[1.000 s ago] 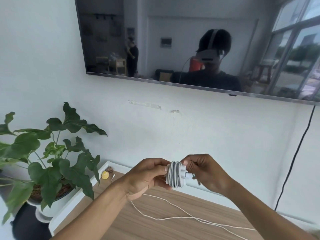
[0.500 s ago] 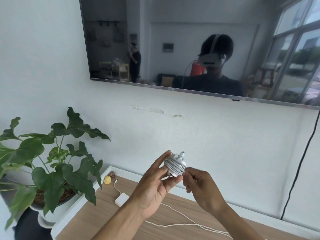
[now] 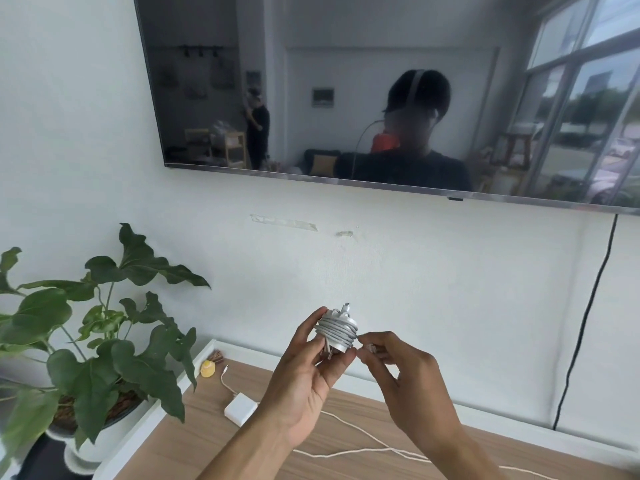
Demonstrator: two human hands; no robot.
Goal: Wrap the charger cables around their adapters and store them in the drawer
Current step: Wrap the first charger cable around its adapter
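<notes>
**Tally: two hands, two adapters**

Two hands: one left hand [image 3: 304,375] and one right hand [image 3: 405,386]. Two charger adapters: one cable-wound adapter [image 3: 336,332] and one bare white adapter [image 3: 240,408]. One wooden tabletop [image 3: 214,445]. One cable is coiled on the first adapter; whether the loose white cable [image 3: 346,452] is one length or two cannot be told. One potted plant [image 3: 97,341]. One wall-mounted television [image 3: 346,81], with two figures reflected in it. One black cord [image 3: 585,323]. Two bits of tape: one long tape strip [image 3: 284,221] and one short tape scrap [image 3: 344,233]. One small yellow object [image 3: 208,368] and one brown item [image 3: 217,356]
</notes>
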